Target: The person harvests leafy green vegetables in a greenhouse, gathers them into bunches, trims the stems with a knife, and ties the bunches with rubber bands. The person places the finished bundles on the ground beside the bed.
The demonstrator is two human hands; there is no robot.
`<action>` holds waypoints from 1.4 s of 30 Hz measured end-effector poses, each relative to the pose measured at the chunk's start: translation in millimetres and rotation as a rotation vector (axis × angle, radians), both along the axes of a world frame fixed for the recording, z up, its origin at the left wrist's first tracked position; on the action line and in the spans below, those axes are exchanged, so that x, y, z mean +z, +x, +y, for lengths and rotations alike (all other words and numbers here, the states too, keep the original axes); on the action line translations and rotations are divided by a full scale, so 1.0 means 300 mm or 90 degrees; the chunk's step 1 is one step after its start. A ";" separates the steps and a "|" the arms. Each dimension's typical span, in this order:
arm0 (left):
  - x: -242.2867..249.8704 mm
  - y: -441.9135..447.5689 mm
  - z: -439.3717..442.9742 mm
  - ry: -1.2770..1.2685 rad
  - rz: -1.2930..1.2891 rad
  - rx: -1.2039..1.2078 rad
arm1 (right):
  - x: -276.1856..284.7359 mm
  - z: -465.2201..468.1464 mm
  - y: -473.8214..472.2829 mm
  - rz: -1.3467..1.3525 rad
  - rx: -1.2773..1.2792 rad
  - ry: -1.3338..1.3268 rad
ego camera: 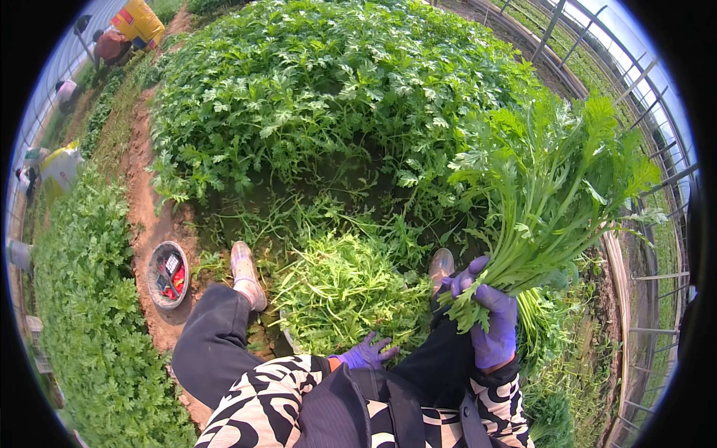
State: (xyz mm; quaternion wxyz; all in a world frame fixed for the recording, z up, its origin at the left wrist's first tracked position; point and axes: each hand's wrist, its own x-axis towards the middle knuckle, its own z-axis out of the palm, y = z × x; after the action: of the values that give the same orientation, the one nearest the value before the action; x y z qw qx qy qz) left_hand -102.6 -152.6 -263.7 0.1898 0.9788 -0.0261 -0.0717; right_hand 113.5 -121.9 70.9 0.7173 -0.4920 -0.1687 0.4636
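My right hand (493, 313), in a purple glove, grips the lower stems of a large bunch of leafy greens (538, 201), which fans up and to the right. Low in front of my body, my left hand (367, 353), gloved too, has its fingers apart and holds nothing. It lies at the near edge of a heap of loose trimmed greens (347, 285) between my feet. Only a bit of a pale rim (288, 333) shows beneath that heap. Beyond it stands a dense bed of the same lobed-leaf plants (336, 84).
A round basin (168, 274) with red items and a dark device sits on the dirt path (145, 185). Cut bunches (538, 319) lie by my right side. Metal greenhouse frames (655, 106) curve along the right. People (109, 47) and sacks (140, 23) are at far left.
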 end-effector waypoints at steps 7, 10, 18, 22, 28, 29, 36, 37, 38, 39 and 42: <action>0.108 0.045 0.148 0.061 -0.114 0.283 | -0.001 0.028 -0.022 -0.049 0.041 0.033; 0.210 0.076 0.278 0.029 0.054 0.366 | -0.007 0.030 -0.017 -0.026 0.036 0.064; 0.297 -0.022 0.411 0.027 0.192 0.346 | -0.041 0.062 -0.014 0.143 0.085 0.121; 0.460 0.016 0.469 -0.241 0.000 0.574 | -0.060 0.102 -0.039 0.282 0.119 0.199; 0.716 0.099 0.515 -1.259 -0.454 0.778 | -0.087 0.127 -0.067 0.245 0.107 0.170; 0.753 0.118 0.514 -1.316 -0.486 0.755 | -0.105 0.136 -0.075 0.205 0.098 0.176; 0.955 0.309 0.468 -1.292 -0.612 0.700 | -0.106 0.188 -0.128 0.215 0.155 0.189; 0.947 0.283 0.470 -1.302 -0.582 0.702 | -0.114 0.189 -0.135 0.220 0.152 0.188; 0.945 0.252 0.458 -1.233 -0.537 0.764 | -0.108 0.182 -0.138 0.232 0.164 0.189; 0.895 0.204 0.475 -1.123 -0.510 0.814 | -0.122 0.186 -0.138 0.240 0.202 0.204; 0.888 0.115 0.490 -0.878 -0.535 0.794 | -0.153 0.178 -0.118 0.233 0.207 0.165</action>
State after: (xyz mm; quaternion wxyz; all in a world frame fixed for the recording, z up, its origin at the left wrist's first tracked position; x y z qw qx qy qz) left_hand -68.0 -5.5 2.6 0.6915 0.4413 0.3881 0.4201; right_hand 78.0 -68.5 24.9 0.7089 -0.2708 -0.1710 0.6284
